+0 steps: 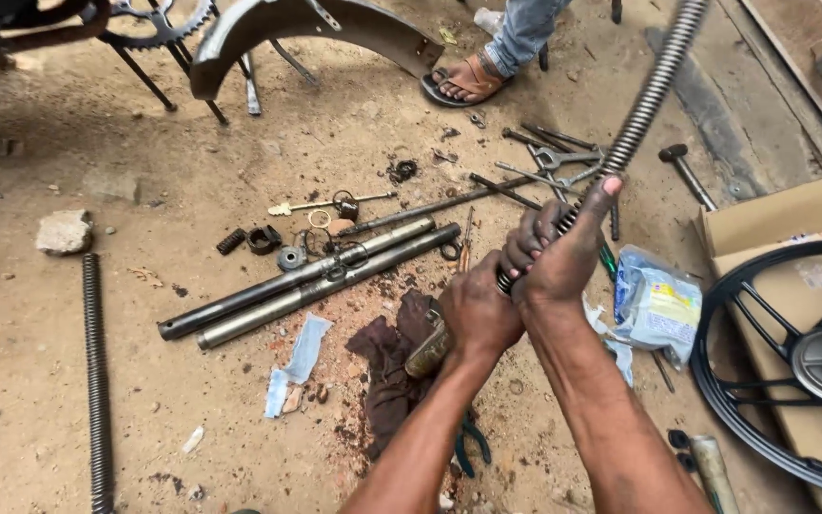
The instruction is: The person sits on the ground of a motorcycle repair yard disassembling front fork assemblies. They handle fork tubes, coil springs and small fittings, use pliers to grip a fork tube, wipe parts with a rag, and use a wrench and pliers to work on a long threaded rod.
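My right hand (563, 252) grips a long coiled fork spring (654, 90) that rises up and to the right out of the frame. My left hand (476, 309) is closed around a short, greasy metal tube (427, 354) at the spring's lower end, just above a dark oily rag (387, 366) on the ground. Two long steel fork tubes (306, 284) lie side by side to the left of my hands.
A second long spring (97, 381) lies at the far left. Spanners and rods (549, 162), small rings and seals (283, 243), a plastic packet (654, 305), a black alloy wheel (801, 352) on cardboard. Another person's sandalled foot (468, 81) stands at the back beside a mudguard (306, 29).
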